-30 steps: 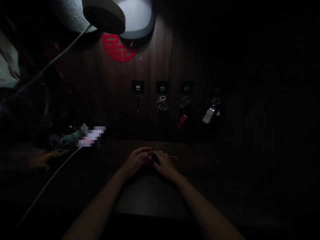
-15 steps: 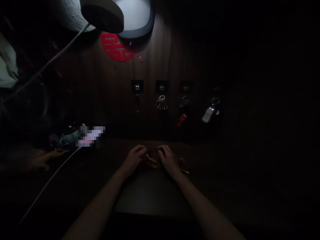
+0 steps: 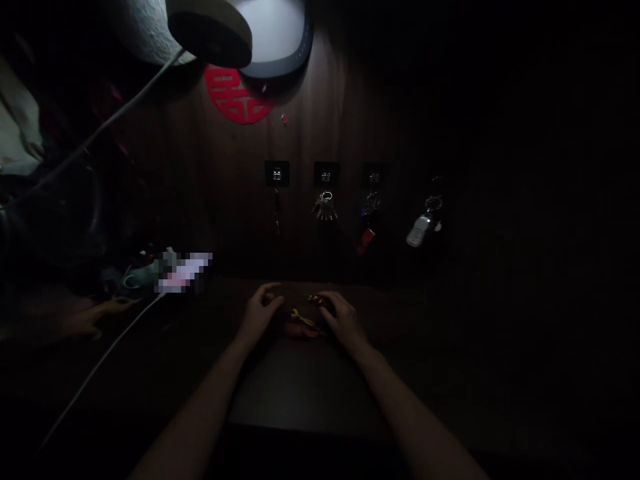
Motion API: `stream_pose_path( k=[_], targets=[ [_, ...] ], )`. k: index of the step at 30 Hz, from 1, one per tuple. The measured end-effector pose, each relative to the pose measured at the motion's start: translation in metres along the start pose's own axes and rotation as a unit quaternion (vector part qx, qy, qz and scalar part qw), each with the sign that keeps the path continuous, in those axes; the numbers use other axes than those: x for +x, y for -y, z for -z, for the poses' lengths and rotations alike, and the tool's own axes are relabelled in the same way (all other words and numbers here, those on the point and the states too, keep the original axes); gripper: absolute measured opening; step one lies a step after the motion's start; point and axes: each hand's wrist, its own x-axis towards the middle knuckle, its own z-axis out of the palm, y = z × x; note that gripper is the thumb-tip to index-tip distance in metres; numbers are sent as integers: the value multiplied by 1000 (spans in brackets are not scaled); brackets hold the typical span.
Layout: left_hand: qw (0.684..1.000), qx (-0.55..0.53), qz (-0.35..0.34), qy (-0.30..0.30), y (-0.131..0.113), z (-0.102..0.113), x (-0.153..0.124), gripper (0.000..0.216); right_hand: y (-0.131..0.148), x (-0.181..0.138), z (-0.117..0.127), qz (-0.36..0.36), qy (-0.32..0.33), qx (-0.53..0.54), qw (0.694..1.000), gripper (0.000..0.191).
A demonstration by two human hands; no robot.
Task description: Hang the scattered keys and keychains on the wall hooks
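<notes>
Yellow-and-red cord (image 3: 300, 323) lies on the worktop (image 3: 430, 347) between both hands, near its far edge. We find the left hand (image 3: 259, 315) spread and the right hand (image 3: 345, 321) loosely curled; neither visibly pinches it.

On my feed, the left hand (image 3: 260, 315) and right hand (image 3: 345, 321) flank small yellow-and-red pieces (image 3: 300, 321) near the far edge of the dark desk (image 3: 390, 300), below hanging keys (image 3: 325, 207).

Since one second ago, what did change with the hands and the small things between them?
The left hand and right hand moved apart sideways, and the small yellow-and-red cord now lies exposed between them. The metal keys hanging on the wall stayed as they were.
</notes>
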Motion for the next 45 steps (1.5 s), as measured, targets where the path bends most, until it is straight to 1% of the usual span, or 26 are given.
stream_pose_path(
  k=[3, 7, 10, 14, 15, 17, 19, 21, 25, 30, 33, 36, 39, 42, 45],
  targets=[
    [995, 57, -41, 68, 3, 0, -1, 14, 1, 1, 2, -4, -33, -1, 999, 23],
    [990, 69, -78, 93, 6, -4, -2, 10, 6, 0, 2, 12, -58, 13, 998, 23],
    [990, 44, -72, 113, 3, -9, -6, 12, 10, -1, 1, 29, -44, 22, 998, 24],
    [986, -18, -25, 166, -4, -16, -13, 23, 13, -4, 0, 36, -27, 15, 999, 24],
    [985, -18, -18, 171, -5, -18, -14, 22, 13, -4, 0, 35, -27, 13, 999, 24],
    [987, 3, -19, 160, -8, -20, -15, 20, 11, -4, 0, 32, -35, 8, 999, 24],
    [989, 35, -41, 134, -11, -19, -12, 18, 8, -3, 0, 26, -45, 4, 999, 25],
    [988, 60, -68, 121, -17, -16, -6, 19, 6, -2, -1, 20, -57, 3, 998, 26],
    [975, 117, -128, 136, -39, -4, 18, 16, 2, 0, -2, 3, -56, 4, 998, 31],
    [946, 184, -232, 128, -80, 5, 67, 11, -1, -2, -5, -33, -18, -17, 999, 50],
    [910, 270, -298, 101, -107, 6, 99, 11, -2, -3, -6, -57, 2, -26, 998, 57],
    [866, 372, -324, 81, -132, 5, 127, 11, 0, -5, -6, -70, 30, -27, 997, 58],
    [838, 422, -340, 59, -151, 3, 151, 12, 1, -6, -6, -78, 60, -29, 995, 56],
    [829, 432, -355, 12, -163, 1, 173, 13, 1, -6, -7, -77, 68, -34, 994, 53],
    [845, 409, -344, -20, -168, 0, 189, 11, 0, -7, -8, -69, 60, -39, 995, 49]
  ],
)
